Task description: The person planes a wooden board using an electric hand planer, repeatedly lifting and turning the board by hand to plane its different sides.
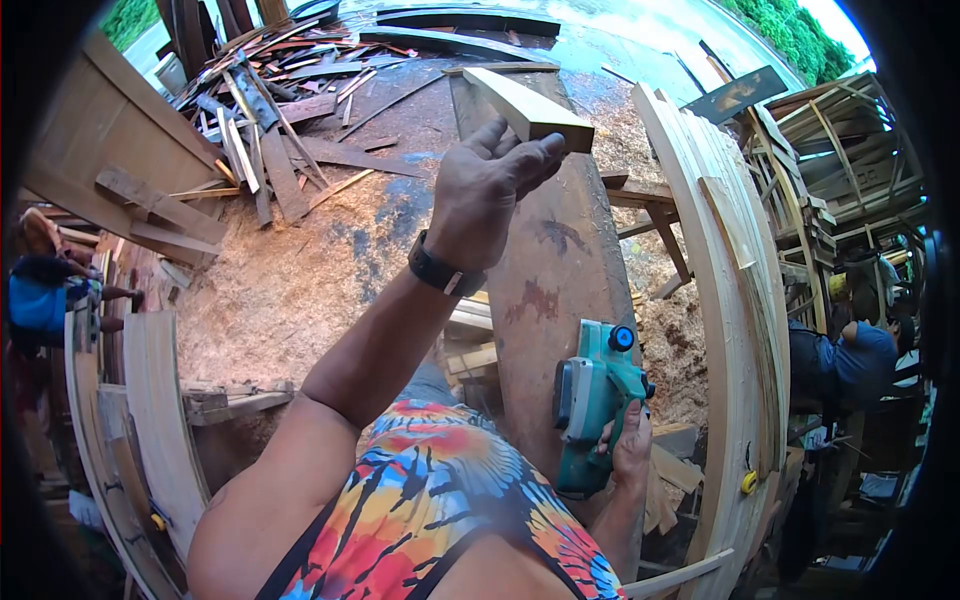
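My left hand (490, 180), with a dark band on its wrist, is closed around the near end of a pale wooden board (530, 108). The board is raised above the far part of a brown bench plank (545, 270) and points away from me. Low on the right, my right hand (630, 445) grips the handle of a teal electric planer (605, 375) with a black knob. The planer is over the near part of the plank; whether it touches the wood I cannot tell. Part of the right hand's fingers is hidden behind the handle.
Long pale boards (715, 300) stand along the right side, and more boards (160, 400) are at the left. Scrap wood (270, 120) is heaped at the far left. Shavings (290, 300) cover the ground. One person (45, 290) is at far left, another (860, 355) at far right.
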`<action>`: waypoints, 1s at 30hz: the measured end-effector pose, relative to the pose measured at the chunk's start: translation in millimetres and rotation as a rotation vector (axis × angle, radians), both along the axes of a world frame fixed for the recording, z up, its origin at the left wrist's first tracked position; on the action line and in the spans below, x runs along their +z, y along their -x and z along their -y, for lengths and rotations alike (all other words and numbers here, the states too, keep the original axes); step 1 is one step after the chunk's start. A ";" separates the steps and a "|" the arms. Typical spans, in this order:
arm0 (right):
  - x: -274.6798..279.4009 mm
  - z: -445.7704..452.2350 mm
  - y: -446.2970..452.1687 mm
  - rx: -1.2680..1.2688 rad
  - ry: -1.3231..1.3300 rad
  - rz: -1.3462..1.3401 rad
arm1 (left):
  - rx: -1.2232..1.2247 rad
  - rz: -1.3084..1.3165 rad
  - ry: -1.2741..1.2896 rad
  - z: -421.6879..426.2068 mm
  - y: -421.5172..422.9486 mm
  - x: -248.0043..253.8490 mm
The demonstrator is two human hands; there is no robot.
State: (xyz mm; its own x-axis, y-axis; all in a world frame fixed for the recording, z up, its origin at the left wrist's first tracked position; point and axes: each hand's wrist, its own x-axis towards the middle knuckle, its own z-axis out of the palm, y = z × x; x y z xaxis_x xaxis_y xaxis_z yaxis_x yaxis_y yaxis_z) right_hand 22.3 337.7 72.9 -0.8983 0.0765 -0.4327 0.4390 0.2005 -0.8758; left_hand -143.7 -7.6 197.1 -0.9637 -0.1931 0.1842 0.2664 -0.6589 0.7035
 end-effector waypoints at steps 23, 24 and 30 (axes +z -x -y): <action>9.1 4.3 2.2 0.009 -0.037 0.009 | 0.026 -0.026 0.036 -1.4 12.9 16.4; 8.0 3.6 1.8 0.007 -0.036 0.014 | 0.025 -0.025 0.035 -1.4 13.5 15.4; 7.8 4.0 1.7 0.011 -0.017 0.002 | 0.025 -0.019 0.057 0.1 12.8 15.1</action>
